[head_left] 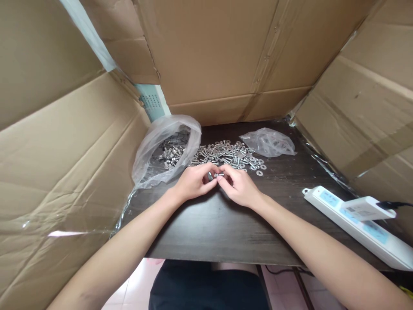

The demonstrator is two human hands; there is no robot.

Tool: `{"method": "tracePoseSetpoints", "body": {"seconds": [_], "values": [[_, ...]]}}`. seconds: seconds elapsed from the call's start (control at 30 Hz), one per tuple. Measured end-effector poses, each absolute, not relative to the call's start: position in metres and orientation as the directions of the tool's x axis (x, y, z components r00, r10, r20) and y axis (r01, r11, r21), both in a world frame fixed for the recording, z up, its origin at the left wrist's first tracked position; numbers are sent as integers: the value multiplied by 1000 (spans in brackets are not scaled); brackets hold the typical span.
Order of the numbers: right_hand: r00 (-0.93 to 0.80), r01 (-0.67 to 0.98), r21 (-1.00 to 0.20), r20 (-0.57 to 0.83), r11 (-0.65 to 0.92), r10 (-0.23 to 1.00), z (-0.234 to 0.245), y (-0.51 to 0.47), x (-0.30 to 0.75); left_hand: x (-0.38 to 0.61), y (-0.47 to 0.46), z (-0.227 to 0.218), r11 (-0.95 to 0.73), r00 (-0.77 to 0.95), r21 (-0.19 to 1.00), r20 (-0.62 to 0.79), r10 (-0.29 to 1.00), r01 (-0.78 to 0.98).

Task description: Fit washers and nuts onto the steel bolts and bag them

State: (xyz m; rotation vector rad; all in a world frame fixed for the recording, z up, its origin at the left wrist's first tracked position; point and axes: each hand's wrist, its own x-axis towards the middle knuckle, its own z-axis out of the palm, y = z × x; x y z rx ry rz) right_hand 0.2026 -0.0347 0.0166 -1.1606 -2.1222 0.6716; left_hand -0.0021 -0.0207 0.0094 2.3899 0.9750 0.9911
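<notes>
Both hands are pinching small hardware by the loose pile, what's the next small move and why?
Probably slide the ring-shaped piece in the left hand along the bolt pinched by the right hand: both parts meet between the two hands, in front of the loose pile.

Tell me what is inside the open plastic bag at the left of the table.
A heap of small metal bolts lies inside the open plastic bag. The wrinkled film covers the bag's lower part, so anything deeper there is hidden.
</notes>
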Motion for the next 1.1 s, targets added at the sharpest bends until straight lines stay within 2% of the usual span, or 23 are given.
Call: {"method": "tracePoseSetpoints", "body": {"seconds": [1.1], "values": [[-435,537,-690,267,485,860,15,-34,201,-2,-20,9,-685,510,564,463,725,461]]}}
